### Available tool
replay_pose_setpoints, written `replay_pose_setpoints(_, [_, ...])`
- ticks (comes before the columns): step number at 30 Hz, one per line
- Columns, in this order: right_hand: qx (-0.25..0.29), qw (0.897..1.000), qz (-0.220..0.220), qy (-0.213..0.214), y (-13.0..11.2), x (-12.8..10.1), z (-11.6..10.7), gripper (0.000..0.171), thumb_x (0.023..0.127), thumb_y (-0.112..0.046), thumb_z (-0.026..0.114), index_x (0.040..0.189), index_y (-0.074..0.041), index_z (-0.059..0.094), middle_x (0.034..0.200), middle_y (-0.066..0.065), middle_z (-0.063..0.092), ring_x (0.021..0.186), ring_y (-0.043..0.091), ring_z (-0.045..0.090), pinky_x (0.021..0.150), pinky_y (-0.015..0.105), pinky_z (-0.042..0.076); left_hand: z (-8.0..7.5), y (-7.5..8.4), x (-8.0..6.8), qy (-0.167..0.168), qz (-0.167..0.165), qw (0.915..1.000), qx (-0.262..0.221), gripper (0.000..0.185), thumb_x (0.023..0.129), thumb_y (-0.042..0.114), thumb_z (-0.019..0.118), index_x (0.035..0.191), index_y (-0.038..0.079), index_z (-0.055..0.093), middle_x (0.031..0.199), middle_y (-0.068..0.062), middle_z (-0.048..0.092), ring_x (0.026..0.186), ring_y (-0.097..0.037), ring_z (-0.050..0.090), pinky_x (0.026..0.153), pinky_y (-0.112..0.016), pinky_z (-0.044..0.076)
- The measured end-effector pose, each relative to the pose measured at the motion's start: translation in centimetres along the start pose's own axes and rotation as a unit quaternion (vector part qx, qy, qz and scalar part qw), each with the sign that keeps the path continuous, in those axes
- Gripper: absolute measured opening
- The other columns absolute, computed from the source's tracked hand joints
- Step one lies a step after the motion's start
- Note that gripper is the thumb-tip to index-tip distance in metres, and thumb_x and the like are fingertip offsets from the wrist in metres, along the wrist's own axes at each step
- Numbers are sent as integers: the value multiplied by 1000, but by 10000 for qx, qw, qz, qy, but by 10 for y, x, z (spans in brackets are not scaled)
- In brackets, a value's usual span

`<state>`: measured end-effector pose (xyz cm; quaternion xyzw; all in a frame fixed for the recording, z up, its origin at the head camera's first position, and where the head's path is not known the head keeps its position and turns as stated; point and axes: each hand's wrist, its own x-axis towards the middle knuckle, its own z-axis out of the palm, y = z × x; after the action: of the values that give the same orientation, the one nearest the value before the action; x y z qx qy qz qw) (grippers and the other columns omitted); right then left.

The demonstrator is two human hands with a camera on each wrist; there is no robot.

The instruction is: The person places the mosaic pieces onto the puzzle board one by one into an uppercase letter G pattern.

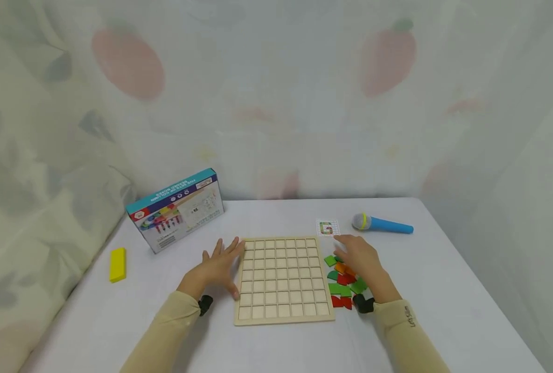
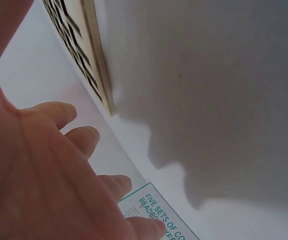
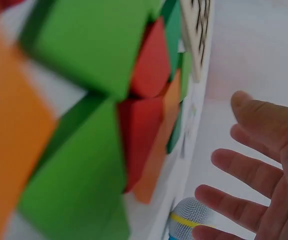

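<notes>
from the head camera: a wooden grid board (image 1: 283, 280) lies flat in the middle of the white table (image 1: 444, 290), all its squares bare. the left hand (image 1: 217, 268) lies flat at the board's left edge, fingers spread and straight, fingertips touching the frame near its top left corner, gripping nothing. the right hand (image 1: 362, 261) hovers over a heap of green, red and orange tiles (image 1: 343, 285) just beside the board's right edge, fingers loosely extended, nothing pinched. beyond that hand lies a small pattern card (image 1: 327, 228) showing a letter g, and near it a blue toy microphone (image 1: 381, 224) on its side. to the far left, a game box (image 1: 177, 209) stands propped up, and a yellow block (image 1: 117, 264) lies near the table's edge. a patterned curtain (image 1: 276, 93) closes off the back.

left wrist camera: the palm fills the lower left, fingers (image 2: 84, 137) apart and relaxed, a corner of the board (image 2: 91, 60) above, and the box (image 2: 156, 212) with its printed lettering close by the fingertips.

right wrist camera: the tiles (image 3: 84, 125) loom large and blurred, stacked against each other, the board's edge (image 3: 199, 35) behind them. the fingers (image 3: 239, 170) are open and separated, clear of the tiles, with the microphone's head (image 3: 191, 220) beneath them.
</notes>
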<state>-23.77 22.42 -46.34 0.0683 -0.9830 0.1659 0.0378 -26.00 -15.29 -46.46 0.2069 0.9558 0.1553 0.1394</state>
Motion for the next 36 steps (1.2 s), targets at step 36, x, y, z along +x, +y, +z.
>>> replay_pose_setpoints(36, [-623,9943,-15,-862,7,11,7,28,81,-21,70,107,-10,66,100,6,63,81,19,51,78,40,50,8,3,5,-464,79,9988,-137,133,40,39,88,149,14,17,155,-5,2,137,-44,-5,96,-73,-1])
